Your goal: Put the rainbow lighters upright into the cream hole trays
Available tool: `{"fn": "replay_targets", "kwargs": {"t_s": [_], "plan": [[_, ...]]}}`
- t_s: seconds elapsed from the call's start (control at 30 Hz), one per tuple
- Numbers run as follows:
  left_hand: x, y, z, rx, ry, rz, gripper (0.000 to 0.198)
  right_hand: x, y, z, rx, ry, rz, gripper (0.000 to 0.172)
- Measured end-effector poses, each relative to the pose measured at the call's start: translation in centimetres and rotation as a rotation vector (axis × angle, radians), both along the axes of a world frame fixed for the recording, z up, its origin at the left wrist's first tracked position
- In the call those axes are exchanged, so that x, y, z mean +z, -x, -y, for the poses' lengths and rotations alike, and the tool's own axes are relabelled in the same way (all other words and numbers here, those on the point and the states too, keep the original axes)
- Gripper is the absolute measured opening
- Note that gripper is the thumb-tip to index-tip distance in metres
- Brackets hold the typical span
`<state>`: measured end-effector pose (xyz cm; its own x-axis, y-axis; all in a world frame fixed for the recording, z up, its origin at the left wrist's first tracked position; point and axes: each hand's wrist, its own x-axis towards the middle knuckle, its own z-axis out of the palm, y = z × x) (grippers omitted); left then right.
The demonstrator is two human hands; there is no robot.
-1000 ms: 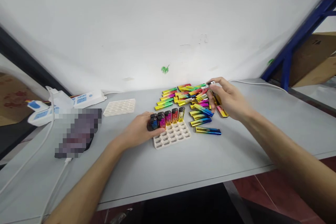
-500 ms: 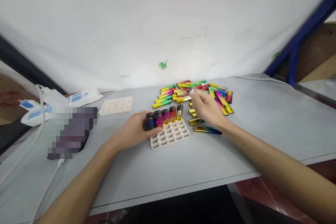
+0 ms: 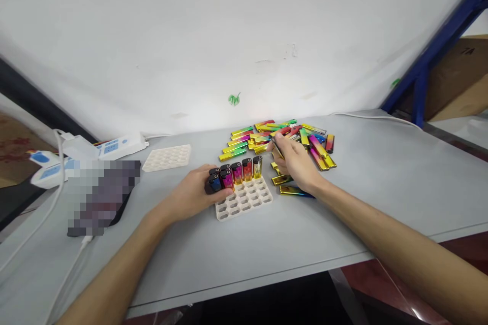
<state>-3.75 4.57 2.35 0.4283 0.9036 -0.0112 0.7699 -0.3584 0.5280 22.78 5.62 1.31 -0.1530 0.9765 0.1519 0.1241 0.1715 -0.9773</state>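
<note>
A white honeycomb tray (image 3: 244, 205) lies on the table, with several lighters upright in its back rows. My left hand (image 3: 194, 188) is closed round its left end, the thumb in front of a pink lighter (image 3: 227, 180) and a blue lighter (image 3: 215, 183), the other fingers hidden behind. My right hand (image 3: 299, 162) pinches a lighter (image 3: 277, 147), seen dark and narrow, above the front of a loose pile of shiny multicoloured lighters (image 3: 237, 145). Its fingers partly cover that lighter and the pile.
A second white honeycomb tray (image 3: 168, 158) lies at the back left. Left of it are a power strip (image 3: 124, 146) and a blurred-out dark device (image 3: 104, 198) with a white cable (image 3: 70, 269). A white wall (image 3: 244, 35) closes off the back, and a blue metal frame (image 3: 421, 86) stands right.
My right hand has turned and lowered slightly, so more of the pinched lighter shows. My left hand keeps its hold at the tray's left end. The whole view has shifted a little.
</note>
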Motion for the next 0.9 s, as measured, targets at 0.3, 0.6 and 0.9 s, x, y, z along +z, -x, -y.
{"fn": "replay_targets", "kwargs": {"t_s": [0.3, 0.6, 0.9], "plan": [[0.05, -0.05, 0.06, -0.001, -0.008, -0.006, 0.043, 0.48, 0.33, 0.06, -0.084, 0.211, -0.233, 0.064], [-0.21, 0.04, -0.03, 0.006, -0.036, -0.013, 0.044, 0.5, 0.56, 0.2, -0.065, 0.238, -0.315, 0.057], [-0.31, 0.1, -0.05, 0.009, -0.038, -0.014, 0.042, 0.19, 0.52, 0.08, -0.07, 0.235, -0.263, 0.064]]}}
